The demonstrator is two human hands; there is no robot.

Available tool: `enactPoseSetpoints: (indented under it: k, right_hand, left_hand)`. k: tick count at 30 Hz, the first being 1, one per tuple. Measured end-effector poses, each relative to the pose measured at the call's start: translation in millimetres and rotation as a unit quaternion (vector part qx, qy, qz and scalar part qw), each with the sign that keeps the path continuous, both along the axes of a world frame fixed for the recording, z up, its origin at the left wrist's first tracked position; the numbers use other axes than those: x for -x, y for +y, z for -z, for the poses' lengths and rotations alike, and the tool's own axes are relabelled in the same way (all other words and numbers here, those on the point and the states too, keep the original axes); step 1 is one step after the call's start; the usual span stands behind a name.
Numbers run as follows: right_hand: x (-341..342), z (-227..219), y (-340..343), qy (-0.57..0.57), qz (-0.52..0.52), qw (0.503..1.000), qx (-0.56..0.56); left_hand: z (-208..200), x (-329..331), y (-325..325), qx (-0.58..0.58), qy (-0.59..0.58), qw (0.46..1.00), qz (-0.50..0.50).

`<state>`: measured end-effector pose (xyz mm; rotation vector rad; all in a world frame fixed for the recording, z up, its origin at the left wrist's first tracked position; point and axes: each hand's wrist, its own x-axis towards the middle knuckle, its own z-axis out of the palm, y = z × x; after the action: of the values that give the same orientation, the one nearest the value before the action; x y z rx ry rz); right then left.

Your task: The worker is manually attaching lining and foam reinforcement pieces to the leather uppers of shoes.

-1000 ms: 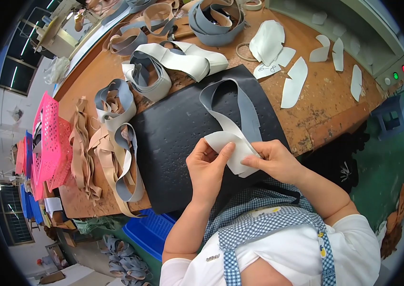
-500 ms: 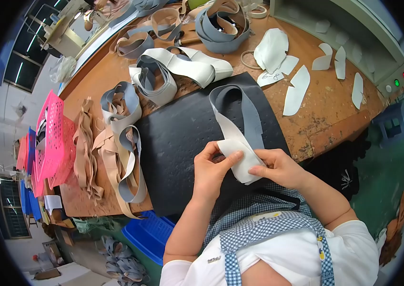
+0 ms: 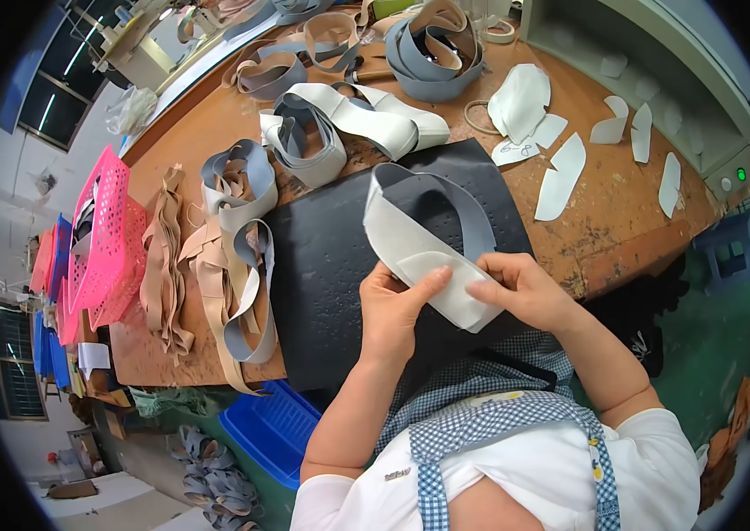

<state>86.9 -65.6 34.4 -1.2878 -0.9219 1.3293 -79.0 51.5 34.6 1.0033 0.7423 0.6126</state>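
Over the black mat (image 3: 322, 257), both hands hold the near end of a fabric strip (image 3: 401, 227), pale on one face and grey-blue on the other. Its far part curls into a loop standing on the mat. A white cut piece with a rounded tip (image 3: 428, 262) lies flat against the strip's pale face. My left hand (image 3: 393, 310) grips the layers from the left, thumb on top. From the right, my right hand (image 3: 530, 290) pinches them, thumb also on top and fingers mostly hidden. White cut pieces (image 3: 561, 177) lie to the right on the wooden table.
Rolled strips (image 3: 304, 150) and brown strips (image 3: 167, 265) lie left of the mat. A pink basket (image 3: 110, 243) stands at the left edge, with a blue basket (image 3: 273, 434) below. A grey machine (image 3: 658, 80) with lit buttons borders the far right.
The strip's loop has swung left and widened, and its pale face lies flatter. The white piece shows a rounded tip lying along the strip. Both hands keep their grip; the view has shifted slightly.
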Motion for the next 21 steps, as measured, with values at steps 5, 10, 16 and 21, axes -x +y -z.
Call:
enactPoseSetpoints:
  k: [5,10,16,21]
  right_hand:
    - [16.0,-15.3,17.0,-0.17,0.085,0.981,-0.038]
    - [13.3,-15.4,32.7,-0.181,0.129,0.972,-0.072]
    - [11.5,-13.1,56.7,-0.197,0.12,0.97,-0.078]
    - [21.8,-11.3,70.8,-0.206,0.139,0.963,-0.101]
  left_hand:
    - [0.8,-1.4,12.0,0.091,-0.015,0.995,-0.036]
    - [9.9,-0.5,34.8,0.114,-0.081,0.989,-0.043]
    - [-2.6,10.2,48.9,0.099,-0.107,0.987,0.069]
    - [-3.8,17.6,25.2,0.102,-0.037,0.991,0.078]
